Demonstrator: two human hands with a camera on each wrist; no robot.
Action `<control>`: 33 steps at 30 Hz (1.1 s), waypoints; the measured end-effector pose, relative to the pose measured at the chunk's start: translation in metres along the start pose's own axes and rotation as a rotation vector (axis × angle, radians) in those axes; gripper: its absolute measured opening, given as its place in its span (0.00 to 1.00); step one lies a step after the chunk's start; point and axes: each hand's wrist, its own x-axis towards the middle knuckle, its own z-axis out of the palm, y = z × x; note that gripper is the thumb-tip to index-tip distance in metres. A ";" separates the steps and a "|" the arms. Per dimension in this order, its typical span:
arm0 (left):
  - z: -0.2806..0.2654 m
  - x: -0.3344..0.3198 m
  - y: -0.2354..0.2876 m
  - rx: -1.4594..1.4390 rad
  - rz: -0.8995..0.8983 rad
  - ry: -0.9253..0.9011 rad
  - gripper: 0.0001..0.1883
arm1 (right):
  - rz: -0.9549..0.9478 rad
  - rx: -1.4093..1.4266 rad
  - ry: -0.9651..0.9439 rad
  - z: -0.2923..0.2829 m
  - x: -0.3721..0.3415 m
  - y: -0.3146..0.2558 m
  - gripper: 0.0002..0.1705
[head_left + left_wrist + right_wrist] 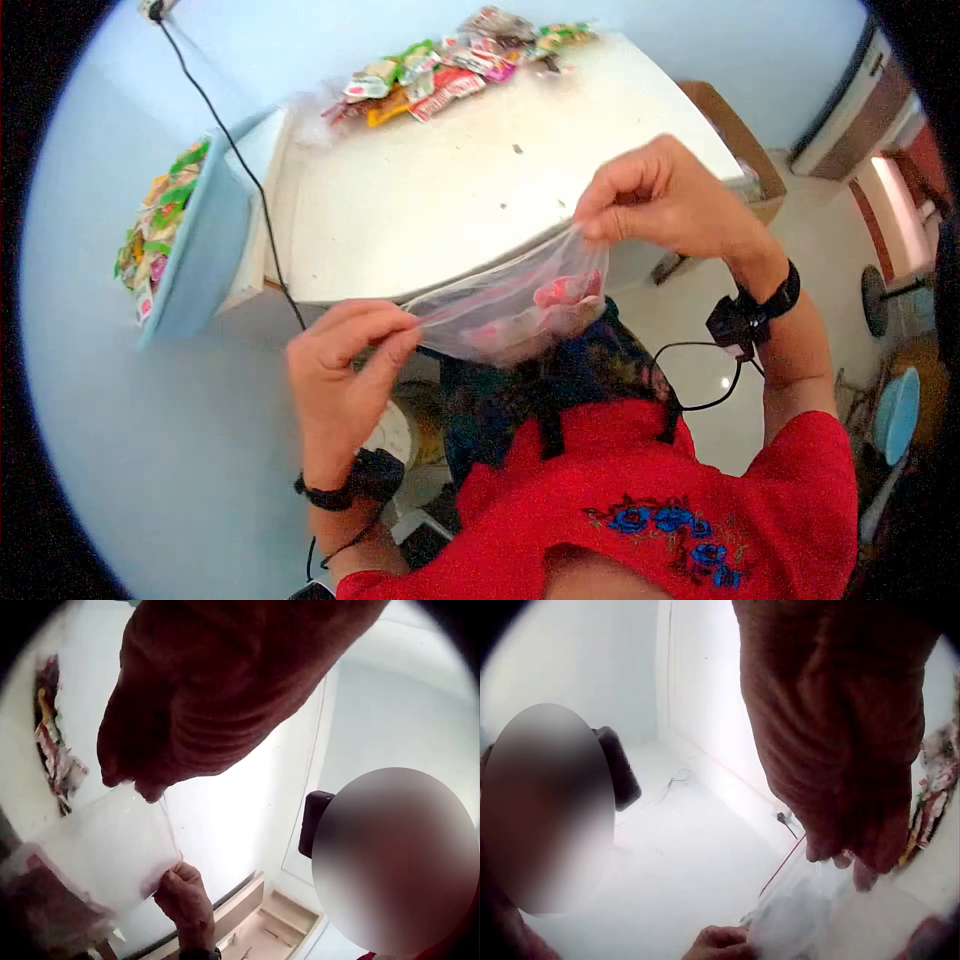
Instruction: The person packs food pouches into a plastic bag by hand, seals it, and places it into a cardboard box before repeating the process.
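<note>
A clear plastic bag (455,315) hangs stretched between two hands at the near edge of the table, over the person's lap. Thumb and fingers of the left hand (345,375) pinch one top corner; the right hand (680,205) pinches the opposite corner, a little higher. Low in the bag lie red and white packets (568,290), seen through the film. In the left wrist view the bag (97,836) spans from the dark left hand (217,697) to the right hand (187,900). The right wrist view shows the bag (791,919) below the right hand (840,735).
Colourful snack packets (445,75) lie heaped along the far edge of the white table (420,190). A blue basin (205,255) full of similar packets stands at the left, near a hanging black cable (215,110). A cardboard box (735,140) is at the right.
</note>
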 end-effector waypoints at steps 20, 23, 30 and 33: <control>0.083 -0.036 -0.031 0.100 -0.052 -0.075 0.08 | -0.128 -0.069 0.268 0.041 -0.073 0.096 0.04; 0.086 -0.034 -0.033 0.136 -0.009 -0.082 0.09 | -0.063 -0.035 0.280 0.042 -0.075 0.095 0.04; 0.098 -0.028 -0.027 0.315 0.128 -0.061 0.20 | -0.082 -0.062 0.266 0.042 -0.078 0.096 0.03; 0.108 -0.019 -0.019 0.403 0.264 -0.072 0.24 | -0.125 -0.113 0.262 0.043 -0.078 0.092 0.03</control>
